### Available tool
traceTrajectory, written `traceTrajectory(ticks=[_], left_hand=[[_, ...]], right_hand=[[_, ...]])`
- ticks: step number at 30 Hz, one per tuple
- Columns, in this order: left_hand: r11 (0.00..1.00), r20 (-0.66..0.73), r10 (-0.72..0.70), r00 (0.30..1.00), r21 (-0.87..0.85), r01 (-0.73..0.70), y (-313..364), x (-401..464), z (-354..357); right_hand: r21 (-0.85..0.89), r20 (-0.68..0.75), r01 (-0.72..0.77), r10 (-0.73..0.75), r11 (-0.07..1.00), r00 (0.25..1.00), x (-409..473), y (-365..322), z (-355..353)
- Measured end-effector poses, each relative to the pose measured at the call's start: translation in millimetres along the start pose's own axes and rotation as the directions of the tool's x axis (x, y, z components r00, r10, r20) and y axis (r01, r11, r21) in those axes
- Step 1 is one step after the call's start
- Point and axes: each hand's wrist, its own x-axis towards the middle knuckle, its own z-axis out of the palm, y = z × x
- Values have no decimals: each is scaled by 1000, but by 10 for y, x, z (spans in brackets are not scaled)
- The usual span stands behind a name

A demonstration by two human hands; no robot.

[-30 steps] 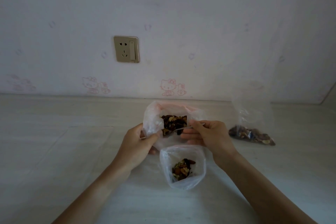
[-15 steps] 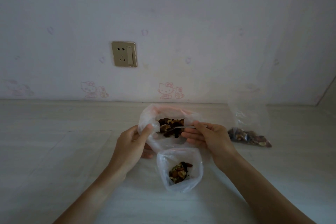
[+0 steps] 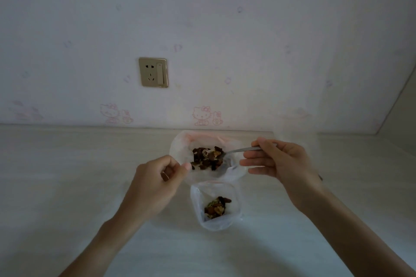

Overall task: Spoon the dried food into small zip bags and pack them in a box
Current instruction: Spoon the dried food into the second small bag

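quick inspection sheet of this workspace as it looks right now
surface: pale table against the wall
job's things: large bag of dried food, open; small zip bag, open, partly filled, nearer the person; spoon tip in the large bag; no box seen
clutter: nothing seen
grippers: left hand pinches the large bag's rim; right hand holds the spoon
cables: nothing seen
surroundings: wall socket, cartoon-print wallpaper
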Motion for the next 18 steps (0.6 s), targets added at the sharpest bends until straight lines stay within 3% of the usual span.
traceTrajectory(ticks=[6, 10, 13, 15, 18], left_hand=[[996, 257, 8, 966, 87, -31, 105, -285, 97], [998, 228, -34, 973, 57, 22, 142, -283, 163], [991, 231, -129, 964, 0, 132, 157, -270, 182], [967, 252, -219, 943, -75, 244, 164, -264, 189], [917, 288, -314, 904, -154, 368, 159, -258, 180]], right_hand=[[-86, 46, -1, 5, 996, 999, -282, 66, -132], [-143, 84, 70, -58, 987, 995, -367, 158, -207], [-230, 174, 232, -195, 945, 965, -392, 194, -262], [-326, 255, 380, -306, 866, 917, -417, 205, -304], [-514, 439, 634, -458, 578, 773, -457, 193, -352]])
